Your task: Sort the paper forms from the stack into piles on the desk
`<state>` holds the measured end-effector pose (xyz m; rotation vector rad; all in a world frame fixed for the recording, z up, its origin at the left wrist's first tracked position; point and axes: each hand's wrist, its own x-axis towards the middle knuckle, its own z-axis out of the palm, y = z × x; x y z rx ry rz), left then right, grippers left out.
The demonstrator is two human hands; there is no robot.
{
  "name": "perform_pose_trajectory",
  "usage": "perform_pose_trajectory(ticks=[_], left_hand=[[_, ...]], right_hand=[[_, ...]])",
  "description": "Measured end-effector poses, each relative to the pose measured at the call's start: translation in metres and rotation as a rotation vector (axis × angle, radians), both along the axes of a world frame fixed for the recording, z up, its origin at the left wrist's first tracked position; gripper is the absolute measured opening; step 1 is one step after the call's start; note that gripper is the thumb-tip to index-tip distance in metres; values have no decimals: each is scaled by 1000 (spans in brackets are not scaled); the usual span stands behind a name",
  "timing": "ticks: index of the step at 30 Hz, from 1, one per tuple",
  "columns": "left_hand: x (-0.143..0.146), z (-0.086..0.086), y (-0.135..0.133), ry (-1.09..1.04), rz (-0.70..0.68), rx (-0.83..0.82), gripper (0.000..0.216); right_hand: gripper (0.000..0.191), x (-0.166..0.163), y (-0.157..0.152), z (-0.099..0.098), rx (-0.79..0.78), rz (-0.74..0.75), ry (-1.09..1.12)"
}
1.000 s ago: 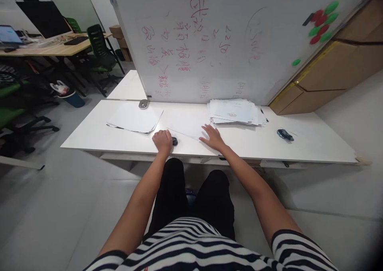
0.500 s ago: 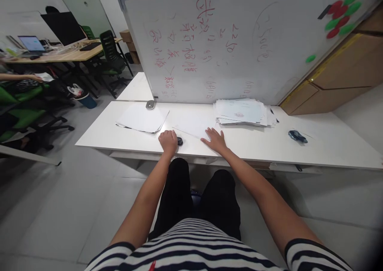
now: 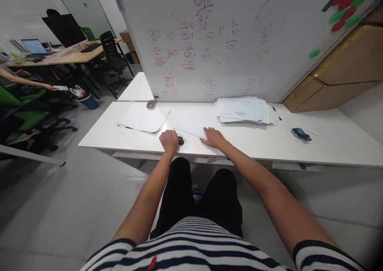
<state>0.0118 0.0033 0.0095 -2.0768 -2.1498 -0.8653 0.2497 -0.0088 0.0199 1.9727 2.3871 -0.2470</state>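
My left hand (image 3: pixel 169 142) is closed in a fist over a small black object (image 3: pixel 180 140) on the white table. Only its rounded right end shows; the rest is under the fingers. My right hand (image 3: pixel 213 137) rests on the right part of a white paper sheet (image 3: pixel 191 124), thumb apart from the fingers. This sheet lies between and just beyond both hands. To the left is a small pile of white sheets (image 3: pixel 143 118), with a grey rounded device (image 3: pixel 151 104) at its far edge. A thick stack of papers (image 3: pixel 242 110) sits beyond my right hand.
A whiteboard (image 3: pixel 179 44) with red writing stands along the back of the table (image 3: pixel 98 137). Farther right lies a dark teal object (image 3: pixel 301 134), near cardboard boxes (image 3: pixel 344 59). At the far left a seated person's arm (image 3: pixel 32 81) holds something white above a blue bin (image 3: pixel 89 102).
My right hand's fingers have drawn in from spread to more bent, shifting slightly left on the sheet. The left hand stays over the black object. The other person's arm has reached farther right.
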Motion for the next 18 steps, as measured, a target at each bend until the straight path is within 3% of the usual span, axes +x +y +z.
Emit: perform_pose_trajectory(ticks=[8, 18], left_hand=[[0, 0, -1, 4, 17, -8, 37], [-1, -2, -1, -15, 3, 11, 36]], right_hand=[[46, -13, 16, 36, -132, 243, -246], [43, -9, 18, 34, -104, 271, -275]])
